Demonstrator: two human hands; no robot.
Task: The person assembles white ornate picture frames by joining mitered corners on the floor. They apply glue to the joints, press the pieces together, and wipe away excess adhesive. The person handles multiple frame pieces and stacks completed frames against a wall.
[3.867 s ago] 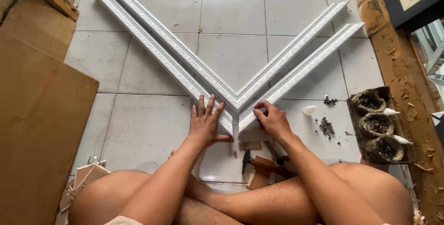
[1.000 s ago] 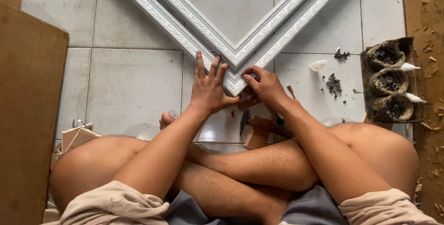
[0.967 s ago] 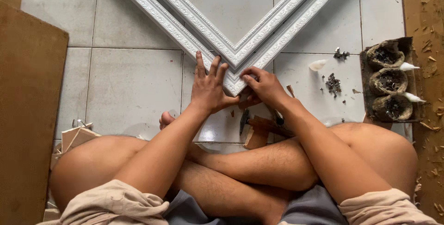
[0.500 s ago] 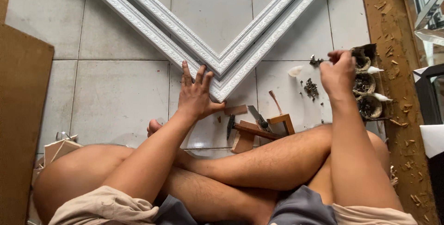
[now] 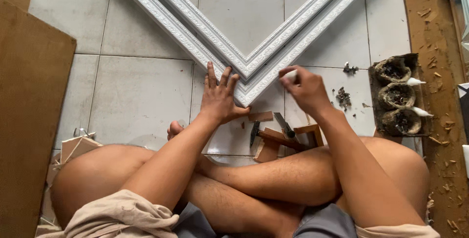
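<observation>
White frame corner [image 5: 246, 79] lies on the tiled floor [image 5: 141, 96], just in front of the crossed legs. Left hand [image 5: 220, 98] still pressed flat on the joint, fingers spread, gripping nothing. Right hand [image 5: 305, 89], at the egg tray [image 5: 398, 96] half a sec ago, is back by the corner w/ fingers pinching a small white piece [image 5: 290, 74]. Hammer [image 5: 273, 138] & wood blocks sit near the shins.

The frame corner [image 5: 246, 79] lies on the floor [image 5: 137, 96] ahead of the crossed legs, the left hand [image 5: 220, 98] flat on its left rail. The right hand [image 5: 305, 89] hovers just right of the joint. The hammer [image 5: 273, 138] lies between the hands, the tray of pots [image 5: 398, 96] far right, the board [image 5: 29, 120] far left.
</observation>
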